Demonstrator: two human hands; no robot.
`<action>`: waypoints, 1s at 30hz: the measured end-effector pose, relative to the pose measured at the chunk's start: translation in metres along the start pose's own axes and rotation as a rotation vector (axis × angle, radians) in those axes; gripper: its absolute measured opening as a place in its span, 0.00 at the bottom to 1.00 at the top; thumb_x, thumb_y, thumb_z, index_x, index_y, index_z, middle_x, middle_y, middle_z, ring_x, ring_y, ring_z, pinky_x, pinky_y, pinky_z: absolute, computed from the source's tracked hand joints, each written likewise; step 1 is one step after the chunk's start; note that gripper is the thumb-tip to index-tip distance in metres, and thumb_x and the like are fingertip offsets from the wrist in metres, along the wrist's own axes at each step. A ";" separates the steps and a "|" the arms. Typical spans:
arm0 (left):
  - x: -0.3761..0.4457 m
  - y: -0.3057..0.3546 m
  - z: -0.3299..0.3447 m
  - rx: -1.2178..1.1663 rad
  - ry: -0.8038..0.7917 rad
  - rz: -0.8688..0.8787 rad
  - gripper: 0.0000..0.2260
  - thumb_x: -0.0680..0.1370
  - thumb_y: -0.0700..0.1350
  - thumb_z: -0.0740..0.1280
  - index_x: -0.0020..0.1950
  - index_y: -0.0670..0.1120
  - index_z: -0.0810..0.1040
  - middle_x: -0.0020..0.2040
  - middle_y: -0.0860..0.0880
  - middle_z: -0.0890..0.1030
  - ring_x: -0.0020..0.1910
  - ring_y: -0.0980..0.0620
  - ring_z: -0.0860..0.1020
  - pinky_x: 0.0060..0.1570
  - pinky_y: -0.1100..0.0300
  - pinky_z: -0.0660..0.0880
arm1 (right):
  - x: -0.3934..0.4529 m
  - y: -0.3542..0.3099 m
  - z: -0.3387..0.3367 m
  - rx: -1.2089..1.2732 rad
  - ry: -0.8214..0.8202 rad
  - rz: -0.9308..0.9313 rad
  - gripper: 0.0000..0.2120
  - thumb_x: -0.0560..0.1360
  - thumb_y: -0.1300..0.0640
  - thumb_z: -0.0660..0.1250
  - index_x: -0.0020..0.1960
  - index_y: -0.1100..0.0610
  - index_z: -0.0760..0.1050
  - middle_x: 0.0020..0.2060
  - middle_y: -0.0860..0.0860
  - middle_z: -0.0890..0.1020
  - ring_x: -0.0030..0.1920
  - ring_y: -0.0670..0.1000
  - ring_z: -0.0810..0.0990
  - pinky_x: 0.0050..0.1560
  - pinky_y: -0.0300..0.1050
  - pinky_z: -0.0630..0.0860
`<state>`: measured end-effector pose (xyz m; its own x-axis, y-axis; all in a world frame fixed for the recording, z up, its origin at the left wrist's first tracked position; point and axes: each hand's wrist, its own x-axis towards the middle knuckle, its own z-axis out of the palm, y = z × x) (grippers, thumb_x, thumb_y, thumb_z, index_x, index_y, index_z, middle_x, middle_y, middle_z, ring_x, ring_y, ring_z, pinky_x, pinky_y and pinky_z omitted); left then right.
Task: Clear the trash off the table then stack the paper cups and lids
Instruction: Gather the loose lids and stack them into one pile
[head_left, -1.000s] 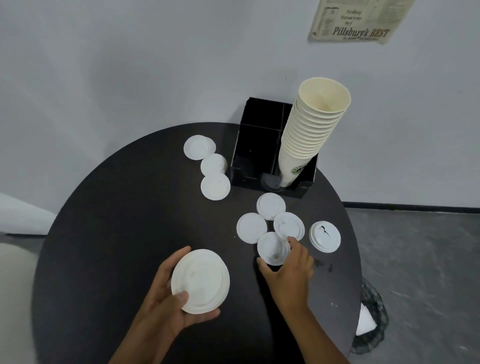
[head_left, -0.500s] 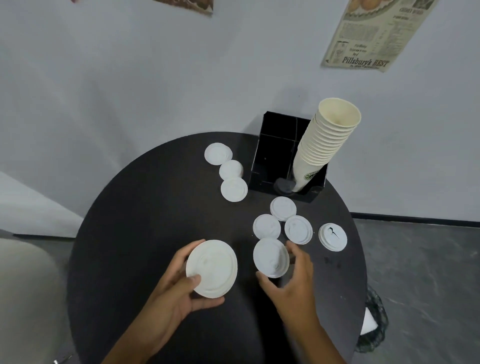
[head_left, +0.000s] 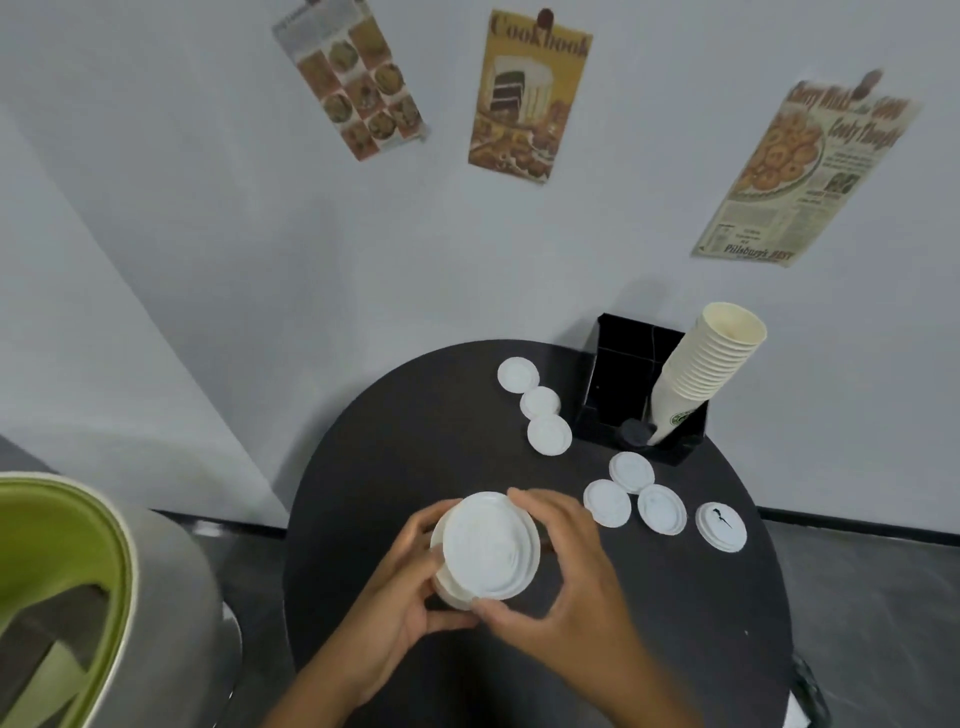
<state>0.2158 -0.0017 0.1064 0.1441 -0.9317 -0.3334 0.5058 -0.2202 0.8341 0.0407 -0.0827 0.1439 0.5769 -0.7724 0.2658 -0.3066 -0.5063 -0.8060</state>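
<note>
While both hands held the lid stack (head_left: 485, 545) over the near table (head_left: 363, 467), left hand (head_left: 395, 597) cupping it from below and right hand (head_left: 566, 566) pinching the top lid's rim, the step looked like lid stacking. Next likely needs that lid seated, then a reach right for loose lids (head_left: 608, 503); cups (head_left: 701, 374) stood nested in the far holder (head_left: 623, 353). Posters read "Cookbook" (head_left: 530, 93) and "Pillsbury's BEST" (head_left: 800, 171).

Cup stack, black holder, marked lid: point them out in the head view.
cup stack (head_left: 698, 374), head view, side of the nested rims
black holder (head_left: 626, 374), head view, inner back wall
marked lid (head_left: 721, 526), head view, top face by the dark mark
</note>
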 end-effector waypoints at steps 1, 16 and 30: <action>-0.004 0.004 -0.003 -0.003 0.002 -0.002 0.20 0.77 0.55 0.68 0.69 0.58 0.77 0.69 0.49 0.80 0.65 0.41 0.81 0.54 0.39 0.81 | 0.001 -0.005 0.005 -0.022 -0.011 -0.009 0.38 0.64 0.41 0.78 0.71 0.47 0.71 0.67 0.33 0.69 0.71 0.49 0.72 0.66 0.35 0.70; -0.007 -0.004 -0.011 -0.076 -0.101 -0.001 0.30 0.67 0.52 0.77 0.70 0.58 0.77 0.68 0.48 0.80 0.64 0.41 0.81 0.51 0.41 0.81 | -0.014 -0.015 0.015 -0.144 -0.072 0.085 0.44 0.65 0.40 0.78 0.76 0.40 0.61 0.71 0.31 0.62 0.74 0.44 0.66 0.65 0.40 0.74; 0.075 -0.048 0.058 -0.069 -0.031 -0.100 0.40 0.53 0.57 0.87 0.63 0.59 0.81 0.63 0.53 0.83 0.62 0.40 0.83 0.51 0.33 0.81 | -0.002 0.194 -0.080 -0.178 0.177 0.538 0.24 0.68 0.53 0.81 0.59 0.43 0.74 0.56 0.37 0.76 0.52 0.44 0.78 0.53 0.41 0.75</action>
<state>0.1527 -0.0776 0.0669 0.0638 -0.9148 -0.3988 0.5738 -0.2934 0.7647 -0.0808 -0.2098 0.0297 0.1746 -0.9829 -0.0587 -0.6519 -0.0708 -0.7550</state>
